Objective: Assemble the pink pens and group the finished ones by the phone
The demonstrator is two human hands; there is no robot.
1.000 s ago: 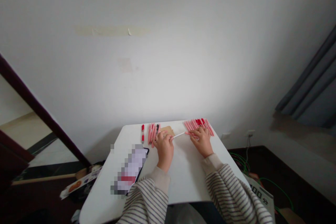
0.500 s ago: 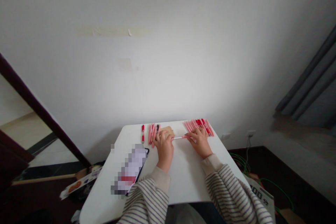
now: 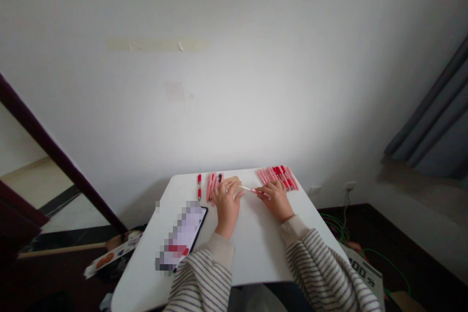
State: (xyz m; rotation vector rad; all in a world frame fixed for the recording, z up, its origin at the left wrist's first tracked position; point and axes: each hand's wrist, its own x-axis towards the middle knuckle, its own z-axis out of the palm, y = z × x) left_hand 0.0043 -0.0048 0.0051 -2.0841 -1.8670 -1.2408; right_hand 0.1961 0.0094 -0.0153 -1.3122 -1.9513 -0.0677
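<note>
My right hand (image 3: 273, 198) is closed around a pink pen (image 3: 259, 192) above the white table. A thin white refill (image 3: 245, 188) sticks out of the pen's left end, tilted slightly up toward the left. My left hand (image 3: 226, 203) is beside the refill's free end, its thumb apart from its bent fingers. I see nothing held in it. Just beyond the left fingers lies a tan block or pad (image 3: 234, 180), partly covered by them. A group of pink and dark pens (image 3: 211, 186) lies by the left fingertips, partly hidden.
A row of pink and red pens (image 3: 278, 175) lies at the table's (image 3: 263, 258) back right. One red pen (image 3: 199, 186) lies at the back left. A blurred-out phone (image 3: 185, 239) is left of my left forearm. The wall rises behind the table.
My left hand has let go of the refill and its thumb has come apart from the fingers. The refill, still in the pen in my right hand, now tilts up leftward.
</note>
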